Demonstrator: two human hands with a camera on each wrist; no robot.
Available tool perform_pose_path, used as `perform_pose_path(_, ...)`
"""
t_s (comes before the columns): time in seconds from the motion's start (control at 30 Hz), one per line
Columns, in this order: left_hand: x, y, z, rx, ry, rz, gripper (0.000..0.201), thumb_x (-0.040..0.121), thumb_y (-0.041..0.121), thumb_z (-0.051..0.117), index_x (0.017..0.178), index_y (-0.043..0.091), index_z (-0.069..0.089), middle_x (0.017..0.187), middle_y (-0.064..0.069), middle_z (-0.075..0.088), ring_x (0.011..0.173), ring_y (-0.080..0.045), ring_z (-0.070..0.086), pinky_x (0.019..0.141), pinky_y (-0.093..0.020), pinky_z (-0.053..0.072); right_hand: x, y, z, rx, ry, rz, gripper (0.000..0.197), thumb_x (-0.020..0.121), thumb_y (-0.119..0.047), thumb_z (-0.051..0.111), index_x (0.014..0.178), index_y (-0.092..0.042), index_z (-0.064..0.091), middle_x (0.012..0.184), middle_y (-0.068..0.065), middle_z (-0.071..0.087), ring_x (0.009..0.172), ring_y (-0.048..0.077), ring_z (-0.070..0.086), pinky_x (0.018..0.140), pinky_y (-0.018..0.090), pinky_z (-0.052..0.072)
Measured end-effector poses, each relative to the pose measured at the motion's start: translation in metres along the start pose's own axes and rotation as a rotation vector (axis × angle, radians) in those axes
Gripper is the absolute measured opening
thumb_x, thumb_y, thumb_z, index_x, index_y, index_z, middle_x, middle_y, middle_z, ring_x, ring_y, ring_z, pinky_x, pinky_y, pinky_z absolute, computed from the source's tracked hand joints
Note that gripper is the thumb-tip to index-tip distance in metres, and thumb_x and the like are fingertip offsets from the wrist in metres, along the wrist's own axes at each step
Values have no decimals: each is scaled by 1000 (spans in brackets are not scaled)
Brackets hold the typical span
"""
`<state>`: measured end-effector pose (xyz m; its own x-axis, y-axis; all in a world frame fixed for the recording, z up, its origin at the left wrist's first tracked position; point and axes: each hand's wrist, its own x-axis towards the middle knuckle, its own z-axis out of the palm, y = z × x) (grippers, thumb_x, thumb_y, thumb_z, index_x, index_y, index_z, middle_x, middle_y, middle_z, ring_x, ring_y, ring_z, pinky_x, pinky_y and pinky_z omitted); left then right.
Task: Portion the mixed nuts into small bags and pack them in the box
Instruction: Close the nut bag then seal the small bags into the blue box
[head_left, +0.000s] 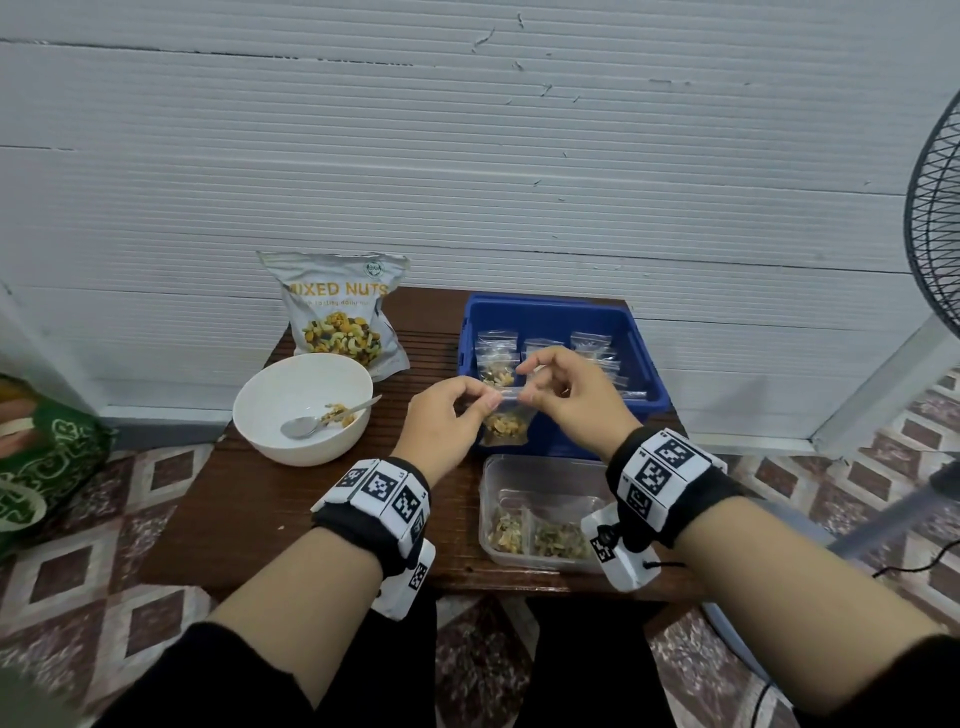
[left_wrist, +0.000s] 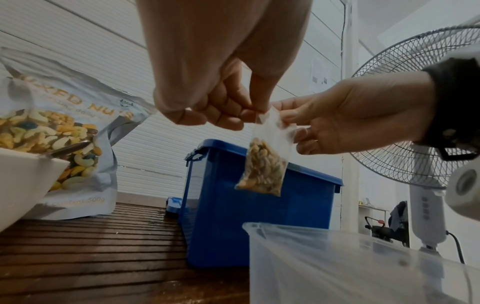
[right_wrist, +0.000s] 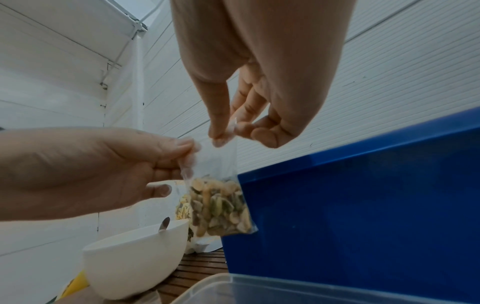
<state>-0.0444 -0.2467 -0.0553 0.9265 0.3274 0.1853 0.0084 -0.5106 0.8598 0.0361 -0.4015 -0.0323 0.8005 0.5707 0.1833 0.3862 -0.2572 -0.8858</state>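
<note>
A small clear bag of mixed nuts (head_left: 504, 426) (left_wrist: 262, 170) (right_wrist: 221, 209) hangs in the air in front of the blue box (head_left: 639, 332) (left_wrist: 233, 226) (right_wrist: 363, 216). My left hand (head_left: 452, 415) (left_wrist: 221, 102) pinches the bag's top left corner. My right hand (head_left: 561, 389) (right_wrist: 233, 127) pinches its top right corner. Several small bags lie inside the blue box. The large mixed nuts pouch (head_left: 337, 312) (left_wrist: 64, 133) stands at the back left of the table.
A white bowl (head_left: 301, 441) (right_wrist: 135, 265) holds a spoon (head_left: 311, 423) and a few nuts. A clear plastic container (head_left: 493, 499) (left_wrist: 350, 263) with two filled bags sits at the table's near right. A standing fan (head_left: 935, 218) is at the right, a green bag (head_left: 47, 457) at the left.
</note>
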Motion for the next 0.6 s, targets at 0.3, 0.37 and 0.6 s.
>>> perform_pose_path(0.3,1,1,-5,21,4,-14,12,89,25,66,78,30,65,78,20,62,78,8,55,67,1,35,0,-1,-3,-32,-24,3,28,84,-9,68,105,-25,57,74,-6,66,54,-2,46,60,10,40)
perform_pose_path(0.37,2,2,-4,24,-5,-11,10,88,26,67,79,28,66,77,21,62,78,9,55,66,1,35,2,0,-3,-44,-23,19,27,84,-8,68,99,-27,55,73,-5,65,54,-1,44,61,14,40)
perform_pose_path(0.6,7,-2,-5,-18,26,-7,7,88,25,66,83,27,69,80,19,65,81,7,57,69,0,37,11,-9,-4,-291,-151,21,15,90,-14,62,103,-21,63,75,-12,56,61,-6,49,60,10,36)
